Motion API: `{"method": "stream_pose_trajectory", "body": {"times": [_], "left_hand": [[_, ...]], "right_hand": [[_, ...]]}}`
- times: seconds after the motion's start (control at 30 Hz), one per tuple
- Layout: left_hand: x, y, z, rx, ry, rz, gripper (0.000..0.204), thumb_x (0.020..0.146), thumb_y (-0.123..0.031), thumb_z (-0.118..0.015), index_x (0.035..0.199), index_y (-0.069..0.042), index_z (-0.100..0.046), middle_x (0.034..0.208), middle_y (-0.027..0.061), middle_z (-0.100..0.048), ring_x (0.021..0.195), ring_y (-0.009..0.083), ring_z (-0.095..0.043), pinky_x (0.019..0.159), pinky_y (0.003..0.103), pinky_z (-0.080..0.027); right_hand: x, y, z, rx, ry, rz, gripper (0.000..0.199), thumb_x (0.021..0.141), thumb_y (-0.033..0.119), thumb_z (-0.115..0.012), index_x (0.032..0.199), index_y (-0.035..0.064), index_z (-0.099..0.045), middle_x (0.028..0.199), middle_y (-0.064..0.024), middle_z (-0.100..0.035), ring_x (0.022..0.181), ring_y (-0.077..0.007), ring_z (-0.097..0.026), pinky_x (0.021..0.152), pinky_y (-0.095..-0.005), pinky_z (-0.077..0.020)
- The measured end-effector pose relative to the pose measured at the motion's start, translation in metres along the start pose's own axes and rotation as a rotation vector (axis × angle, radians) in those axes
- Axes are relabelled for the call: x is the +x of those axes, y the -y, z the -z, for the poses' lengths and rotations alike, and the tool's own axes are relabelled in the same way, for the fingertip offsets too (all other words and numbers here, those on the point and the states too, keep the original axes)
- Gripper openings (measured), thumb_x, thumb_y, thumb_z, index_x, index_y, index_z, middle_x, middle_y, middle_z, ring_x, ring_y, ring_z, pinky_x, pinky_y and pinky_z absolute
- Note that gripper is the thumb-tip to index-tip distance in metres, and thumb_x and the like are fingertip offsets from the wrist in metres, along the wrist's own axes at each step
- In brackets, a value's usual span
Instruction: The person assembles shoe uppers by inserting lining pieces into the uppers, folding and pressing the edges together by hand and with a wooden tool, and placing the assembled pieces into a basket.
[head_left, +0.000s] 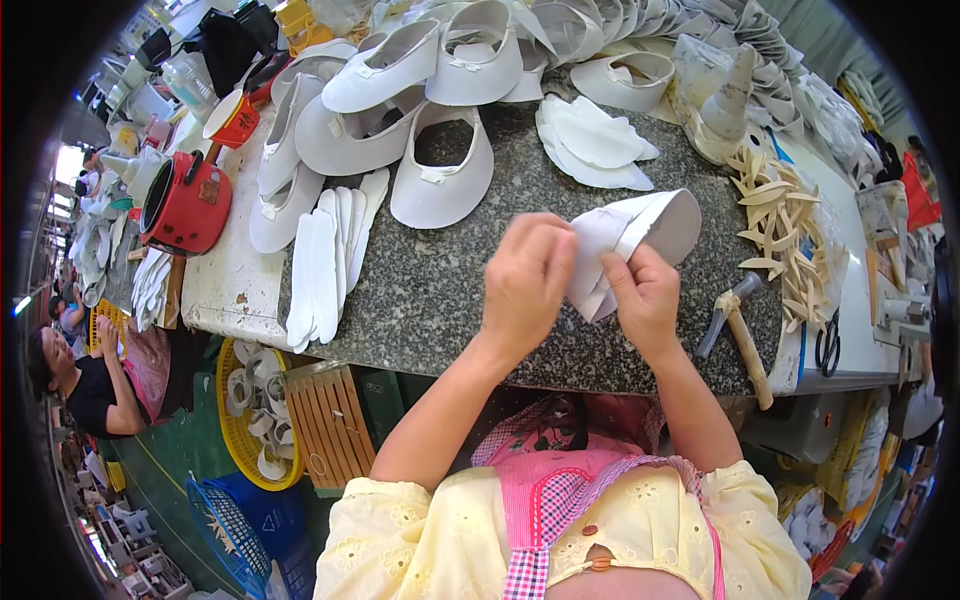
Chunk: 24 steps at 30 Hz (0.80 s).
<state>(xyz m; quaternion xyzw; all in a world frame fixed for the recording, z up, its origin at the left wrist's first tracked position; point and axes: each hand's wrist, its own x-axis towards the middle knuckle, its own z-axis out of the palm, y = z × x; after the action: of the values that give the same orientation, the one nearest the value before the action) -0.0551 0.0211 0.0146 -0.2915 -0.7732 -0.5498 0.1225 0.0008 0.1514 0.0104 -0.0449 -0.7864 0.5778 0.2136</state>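
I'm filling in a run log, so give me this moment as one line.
right hand: pinching white piece | left hand: curled, blurred, at its left edge | nearby: hammer on speckled slab

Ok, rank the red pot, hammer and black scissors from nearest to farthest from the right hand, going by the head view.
From the right hand:
1. Hammer: close by, to its right.
2. Black scissors: farther right, beyond the hammer.
3. Red pot: far off to the left.
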Motion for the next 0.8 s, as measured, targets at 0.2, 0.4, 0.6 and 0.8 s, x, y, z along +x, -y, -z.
{"method": "stream_pose_trajectory", "body": {"times": [0.2,0.4,0.6,0.8], "left_hand": [[-0.019,-0.014,0.005,0.28,-0.027,-0.209,0.032,0.064,-0.012,-0.066,0.092,-0.001,-0.055,0.097,0.016,-0.054,0.092,0.0303,-0.054,0.08,0.037,-0.045],[-0.02,-0.008,-0.027,0.481,-0.214,-0.382,0.026,0.059,-0.014,-0.052,0.075,0.006,-0.055,0.094,0.0195,-0.052,0.09,0.0325,-0.051,0.078,0.036,-0.044],[-0.028,-0.004,-0.026,0.459,-0.2,-0.221,0.025,0.059,-0.015,-0.058,0.075,0.003,-0.052,0.088,0.0135,-0.047,0.084,0.0278,-0.047,0.072,0.034,-0.043],[-0.016,0.001,-0.02,0.028,-0.246,-0.217,0.024,0.062,-0.01,-0.062,0.079,0.001,-0.05,0.089,0.0132,-0.047,0.083,0.0303,-0.046,0.078,0.034,-0.041]], "right_hand": [[0.0,0.011,-0.001,-0.05,0.047,-0.08,0.015,0.084,0.013,-0.053,0.083,-0.0019,-0.057,0.067,0.0026,-0.052,0.06,-0.0051,-0.044,0.052,-0.0215,-0.0375],[-0.005,-0.035,0.007,-0.071,0.073,0.14,0.025,0.091,0.017,-0.041,0.102,-0.0026,-0.052,0.086,-0.002,-0.055,0.073,-0.0045,-0.046,0.062,-0.019,-0.0389],[-0.004,-0.06,0.012,0.139,0.135,-0.047,0.036,0.091,0.024,-0.042,0.107,-0.0082,-0.047,0.095,-0.007,-0.054,0.082,-0.0101,-0.049,0.071,-0.0229,-0.0415],[-0.003,-0.043,0.0,0.272,0.031,-0.014,0.037,0.09,0.02,-0.047,0.111,-0.0102,-0.044,0.103,-0.0114,-0.053,0.09,-0.0135,-0.052,0.076,-0.025,-0.0437]]}}
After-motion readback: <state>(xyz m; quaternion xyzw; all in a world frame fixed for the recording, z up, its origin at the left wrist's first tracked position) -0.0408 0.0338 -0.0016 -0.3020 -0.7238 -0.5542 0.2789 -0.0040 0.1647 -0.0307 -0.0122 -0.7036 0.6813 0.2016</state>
